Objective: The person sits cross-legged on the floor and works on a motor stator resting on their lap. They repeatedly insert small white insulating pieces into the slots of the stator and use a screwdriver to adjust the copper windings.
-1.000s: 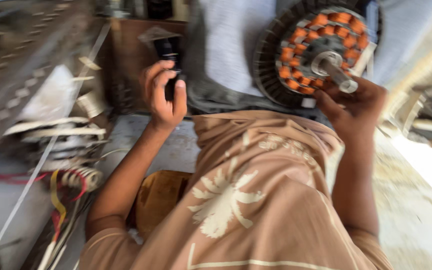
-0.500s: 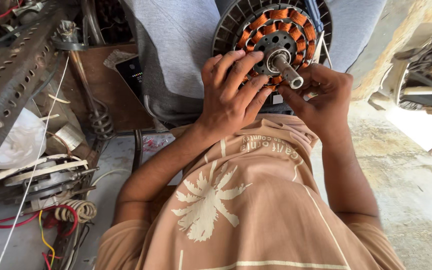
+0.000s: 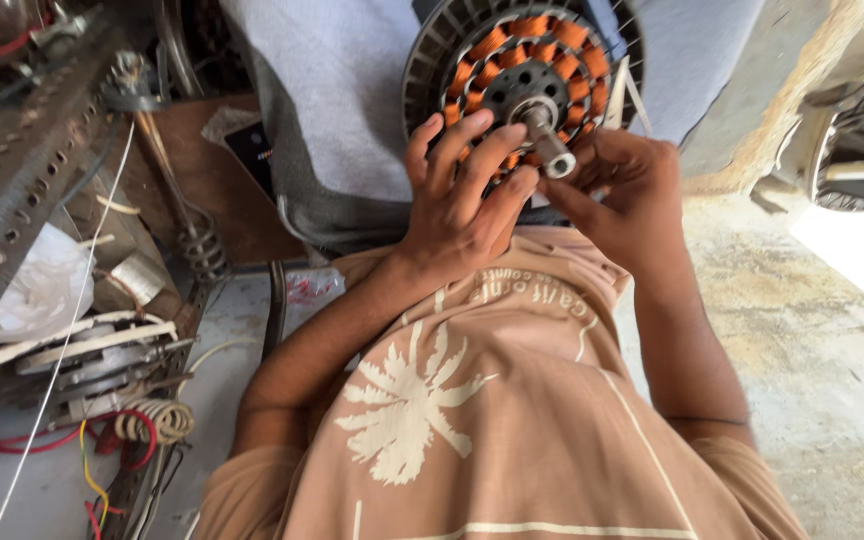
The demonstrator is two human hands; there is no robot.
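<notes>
A round fan-motor stator (image 3: 524, 70) with orange copper windings and a steel centre shaft rests on my grey-trousered lap, facing the camera. My left hand (image 3: 462, 195) lies flat against its lower left face, fingers spread over the windings. My right hand (image 3: 617, 190) holds the lower right edge, with the thumb and fingers beside the shaft tip. Whether it pinches a thin wire is too small to tell. My beige shirt with a white palm print fills the bottom of the view.
A perforated metal rack (image 3: 22, 170) runs along the left. Below it lie white fan parts (image 3: 82, 350), coiled wire (image 3: 152, 420) and red and yellow leads. A spring on a rod (image 3: 197, 245) stands nearby. Bare concrete floor (image 3: 822, 340) is at right.
My left hand left a dark object at the left and came onto the stator's face. The stator now sits lower and more central, with both hands on it.
</notes>
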